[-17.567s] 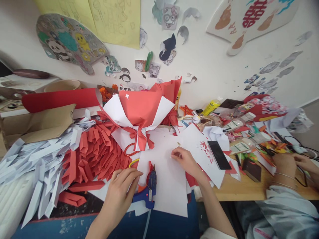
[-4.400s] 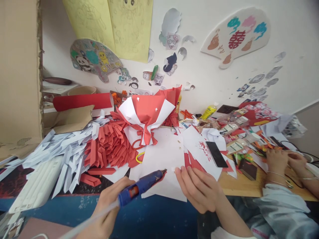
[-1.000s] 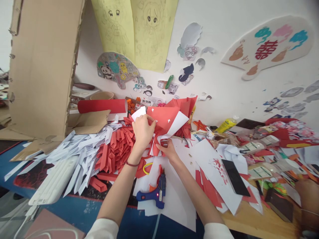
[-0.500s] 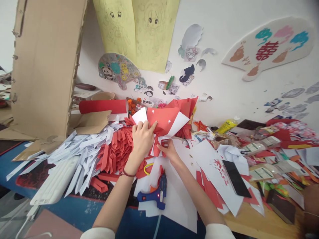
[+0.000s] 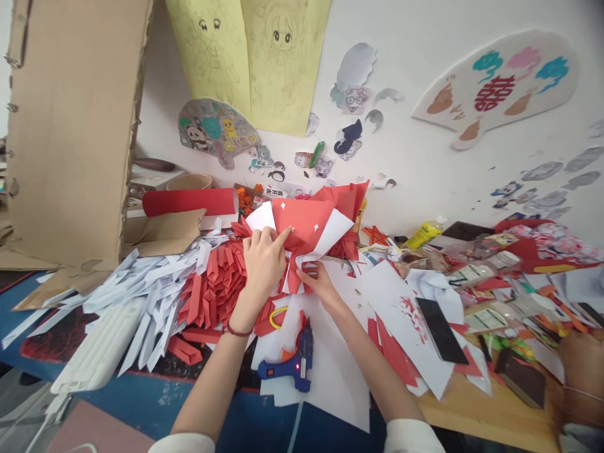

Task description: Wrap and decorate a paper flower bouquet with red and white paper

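Observation:
A red-and-white paper bouquet wrap [image 5: 304,220] with small white star shapes flares upward between my hands, narrow at its gathered bottom. My left hand [image 5: 264,261] grips its left side, fingers curled at the white fold and the index finger stretched across the red front. With its fingers closed, my right hand [image 5: 321,280] pinches the gathered neck from the right; the fingertips are partly hidden by paper. Just below lies a blue hot glue gun [image 5: 295,362] with a lit red light, resting on white sheets [image 5: 337,377]. A yellow ring-shaped handle [image 5: 278,316] shows beside it.
Folded red strips [image 5: 212,286] and white strips [image 5: 155,283] pile up at left, near a white power strip [image 5: 97,346] and tall cardboard [image 5: 75,126]. A phone [image 5: 441,330] lies at right. Another person's hand [image 5: 585,362] is at the right edge.
The whole view has shifted slightly, so things appear a little further left. My hands keep nearly the same hold on the paper wrap. More of the other person's hand shows at right.

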Motion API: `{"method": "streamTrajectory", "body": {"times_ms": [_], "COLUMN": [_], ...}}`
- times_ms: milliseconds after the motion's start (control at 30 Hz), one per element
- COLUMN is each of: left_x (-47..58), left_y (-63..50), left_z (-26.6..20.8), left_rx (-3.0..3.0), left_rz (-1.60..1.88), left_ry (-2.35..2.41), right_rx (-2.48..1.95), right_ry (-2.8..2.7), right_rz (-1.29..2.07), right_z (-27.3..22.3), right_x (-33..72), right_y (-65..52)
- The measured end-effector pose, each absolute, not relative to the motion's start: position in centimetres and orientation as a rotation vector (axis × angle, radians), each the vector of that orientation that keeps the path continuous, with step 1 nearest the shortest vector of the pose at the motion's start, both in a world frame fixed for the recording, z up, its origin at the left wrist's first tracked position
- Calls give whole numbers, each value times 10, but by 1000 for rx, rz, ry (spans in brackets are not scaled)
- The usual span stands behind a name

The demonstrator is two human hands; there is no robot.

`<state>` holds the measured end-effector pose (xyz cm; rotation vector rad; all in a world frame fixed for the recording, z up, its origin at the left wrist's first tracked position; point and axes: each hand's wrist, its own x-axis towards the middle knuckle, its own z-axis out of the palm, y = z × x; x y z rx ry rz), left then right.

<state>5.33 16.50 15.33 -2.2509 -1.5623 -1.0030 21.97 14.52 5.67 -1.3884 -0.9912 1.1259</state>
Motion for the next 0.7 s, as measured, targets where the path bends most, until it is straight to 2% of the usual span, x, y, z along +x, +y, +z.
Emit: {"method": "streamTrajectory", "body": {"times_ms": [133,300,433,567,700], "left_x": [53,54,56,68,92], "left_y": [164,165,158,134,102], "left_z": [153,154,152,145,134], "left_rx": [-2258,-2280,-2237,-2322,-2779], "left_rz": [-910,-885,-950,-1101,-864], "left_ry": [-1525,-1486,-1475,-1393,-935], "right_rx": [-1392,-1501,-1852,-2079,-2042], "right_ry": [-972,-1069,-1209,-1407,-1470], "right_rz": [1038,711,491,443,448], "right_z": [84,108,88,56,43], "right_x": [258,340,375,372,358], "right_y": [127,66,9,-20,-19]}}
